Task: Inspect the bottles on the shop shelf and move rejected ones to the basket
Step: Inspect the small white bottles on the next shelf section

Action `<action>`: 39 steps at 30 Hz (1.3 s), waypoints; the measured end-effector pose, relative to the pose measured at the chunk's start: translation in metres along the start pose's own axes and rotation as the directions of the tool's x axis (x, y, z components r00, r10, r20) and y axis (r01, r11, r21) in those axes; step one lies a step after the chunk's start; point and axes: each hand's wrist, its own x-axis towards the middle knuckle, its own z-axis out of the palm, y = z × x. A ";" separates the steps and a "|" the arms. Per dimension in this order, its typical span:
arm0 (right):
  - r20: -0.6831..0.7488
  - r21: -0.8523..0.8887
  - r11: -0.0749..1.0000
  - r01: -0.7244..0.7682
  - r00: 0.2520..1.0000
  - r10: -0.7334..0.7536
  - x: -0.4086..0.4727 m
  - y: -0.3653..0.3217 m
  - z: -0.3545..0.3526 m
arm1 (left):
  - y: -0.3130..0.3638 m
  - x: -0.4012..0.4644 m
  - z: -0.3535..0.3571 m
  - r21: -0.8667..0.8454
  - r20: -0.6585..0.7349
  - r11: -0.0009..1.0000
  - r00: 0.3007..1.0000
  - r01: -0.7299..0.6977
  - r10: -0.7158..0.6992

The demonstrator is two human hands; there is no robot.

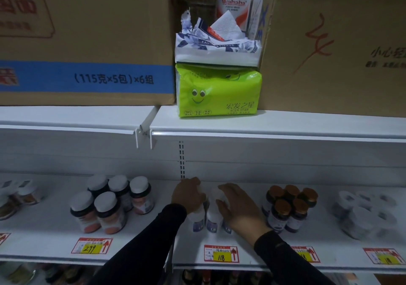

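Bottles fill a white shelf [55,240] in a dim shop, under an upper shelf [285,124] stacked with cartons [87,43] and tissue packs [219,91]. From left to right stand dark bottles [109,203] with white caps, a small cluster of white bottles [212,217] at the centre, brown-capped bottles [287,207], and a blurred pale group at far right. Yellow price tags [221,253] line the shelf edge.

Both hands, in dark sleeves, reach into the white cluster. The left hand [190,197] curls over the cap of one bottle, apparently gripping it. The right hand [238,210] lies against the neighbouring bottles with fingers loosely bent; whether it grips one or only steadies them cannot be told.

A good inspection likely means lifting one bottle straight up, clear of its neighbours, while the other hand keeps the rest from toppling, then turning the label toward the light.

Much is hidden: the hands cover most of the white cluster, so its count is unclear. Labels are too blurred to read. No basket is in view.
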 end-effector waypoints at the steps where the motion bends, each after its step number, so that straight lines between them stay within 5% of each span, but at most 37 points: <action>1: -0.003 0.010 1.000 -0.009 1.000 0.009 0.000 0.000 -0.001 | 0.001 -0.002 -0.003 -0.020 -0.023 1.000 1.000 -0.007 0.007; 9: -0.062 0.165 0.985 -0.039 0.997 0.050 -0.003 -0.018 -0.008 | 0.011 -0.027 -0.044 -0.274 -0.289 0.943 0.951 -0.190 0.107; 25: -0.235 0.461 0.883 0.085 0.971 0.030 -0.023 -0.058 0.004 | 0.020 -0.074 -0.059 -0.652 -0.218 0.735 0.974 -0.186 0.053; 31: -0.174 0.492 0.864 0.107 0.984 -0.023 -0.032 -0.060 0.005 | 0.021 -0.086 -0.059 -0.774 -0.083 0.627 0.996 -0.090 0.040; 39: -0.175 0.498 0.865 0.058 0.984 0.034 -0.036 -0.060 0.008 | 0.031 -0.090 -0.053 -0.815 -0.121 0.573 0.992 -0.089 -0.018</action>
